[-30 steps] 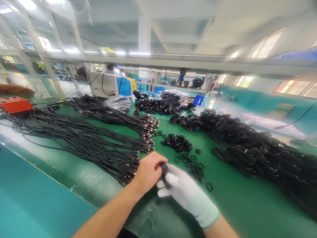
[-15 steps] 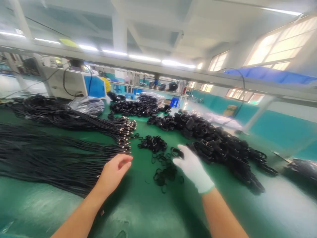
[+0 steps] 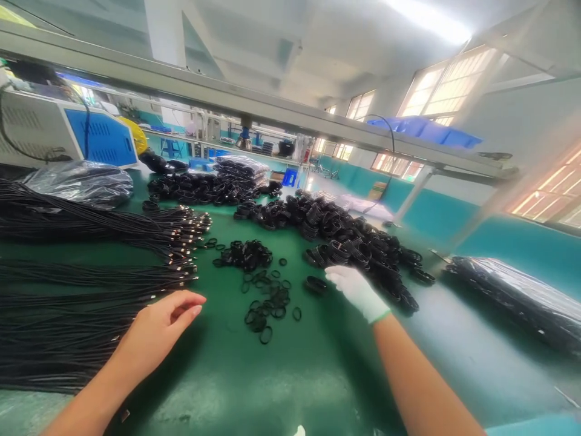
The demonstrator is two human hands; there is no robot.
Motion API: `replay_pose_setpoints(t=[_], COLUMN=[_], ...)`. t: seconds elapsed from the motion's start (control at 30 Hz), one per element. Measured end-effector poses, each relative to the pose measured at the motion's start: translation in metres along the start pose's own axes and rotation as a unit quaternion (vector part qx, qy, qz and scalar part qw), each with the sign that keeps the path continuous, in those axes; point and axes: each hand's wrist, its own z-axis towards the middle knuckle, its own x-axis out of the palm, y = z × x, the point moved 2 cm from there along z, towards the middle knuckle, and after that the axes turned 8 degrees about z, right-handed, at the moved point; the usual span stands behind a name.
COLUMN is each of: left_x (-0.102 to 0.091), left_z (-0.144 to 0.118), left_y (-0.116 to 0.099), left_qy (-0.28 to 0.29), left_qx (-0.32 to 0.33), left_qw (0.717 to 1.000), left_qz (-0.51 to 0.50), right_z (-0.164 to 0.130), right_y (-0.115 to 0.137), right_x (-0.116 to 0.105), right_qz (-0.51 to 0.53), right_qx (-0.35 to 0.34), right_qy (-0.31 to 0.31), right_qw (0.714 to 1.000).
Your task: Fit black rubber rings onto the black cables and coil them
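Note:
My bare left hand (image 3: 166,324) hovers at the cable ends, open, thumb and forefinger apart with nothing between them. Beside and beneath it, long black cables (image 3: 86,303) lie in rows, their metal-tipped ends (image 3: 188,233) gathered at the right. In a white glove, my right hand (image 3: 356,293) is open, its fingers stretched toward the left. Just left of its fingertips a small black cable coil (image 3: 315,284) rests on the green table. Between my hands are loose black rings (image 3: 267,306) and a denser heap of small black bands (image 3: 247,255).
A large pile of coiled black cables (image 3: 349,233) spreads behind my right hand, with another pile (image 3: 195,188) farther back. Plastic-wrapped bundles (image 3: 512,297) lie at the right. A clear bag (image 3: 84,184) and a blue-grey machine (image 3: 97,136) stand left. A metal beam (image 3: 218,91) crosses overhead.
The view has swung right, so the table's contents appear farther left. My right hand has drawn away from the small coil, which now lies apart on the table. My left hand keeps its shape.

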Motion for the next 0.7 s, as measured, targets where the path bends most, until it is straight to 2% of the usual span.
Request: replay_pose_setpoints(t=[0.17, 0.3, 0.4, 0.57, 0.7], left_x=[0.000, -0.002, -0.003, -0.003, 0.004], left_z=[-0.001, -0.001, -0.002, -0.004, -0.004], left_y=[0.000, -0.001, -0.002, -0.003, -0.002], left_qy=[-0.007, -0.014, -0.011, 0.003, 0.024], left_qx=[0.015, 0.022, 0.019, 0.005, 0.010], left_qw=[1.000, 0.999, 1.000, 1.000, 0.999], left_qz=[0.011, 0.019, 0.020, 0.024, 0.019], right_z=[0.001, 0.005, 0.005, -0.005, 0.004], right_y=[0.005, 0.009, 0.013, 0.028, 0.053], right_x=[0.019, 0.025, 0.023, 0.014, 0.005], right_qz=[-0.037, -0.081, -0.085, -0.047, -0.074], right_qx=[-0.013, -0.020, -0.017, 0.003, -0.033], right_qy=[0.053, 0.058, 0.063, 0.107, 0.056], right_qw=[0.998, 0.995, 0.994, 0.993, 0.995])
